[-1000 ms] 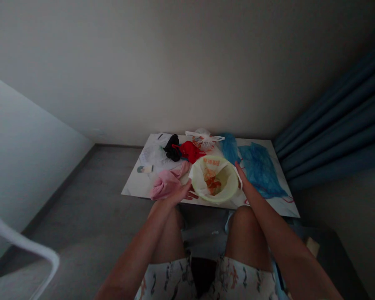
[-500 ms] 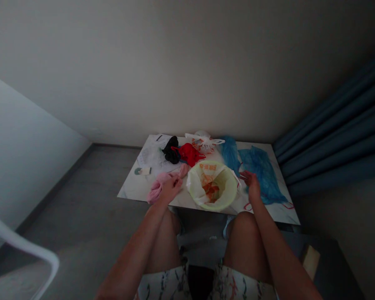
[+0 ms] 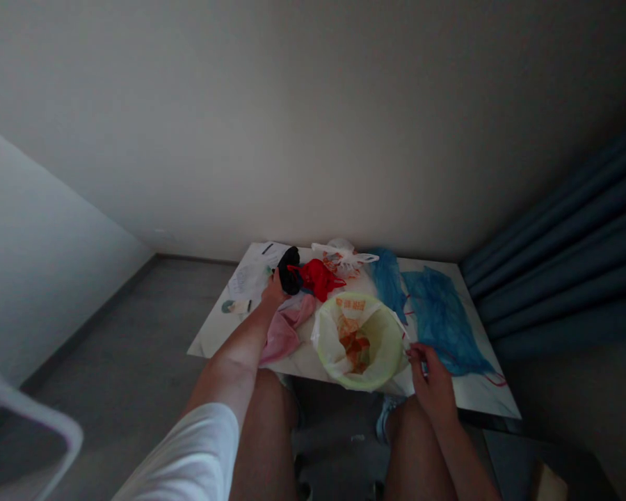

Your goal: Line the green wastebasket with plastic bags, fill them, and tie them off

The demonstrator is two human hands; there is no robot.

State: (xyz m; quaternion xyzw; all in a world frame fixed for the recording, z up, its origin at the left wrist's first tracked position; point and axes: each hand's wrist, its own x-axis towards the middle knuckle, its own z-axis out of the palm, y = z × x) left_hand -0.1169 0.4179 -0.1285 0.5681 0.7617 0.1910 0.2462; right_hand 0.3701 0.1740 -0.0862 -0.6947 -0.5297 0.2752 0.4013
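Note:
A pale yellow-green bin, lined with a white plastic bag, stands at the table's front edge. Orange-brown scraps lie inside it. To its right, my right hand is closed in a pinch on the liner's edge. My left hand is stretched to the back left, its fingers closed at the near side of a black plastic bag and partly hidden. A red plastic bag touches the black one. Under my left forearm, a pink cloth lies spread out.
On the white table are a clear bag, a tied white bag, and blue plastic bags at right. A wall rises behind; a blue curtain hangs at right. A white curved bar is at lower left.
My left hand has moved from the pink cloth forward to the black bag. My right hand has come nearer and pinches the liner's edge. The pink cloth looks flatter; the view has shifted slightly.

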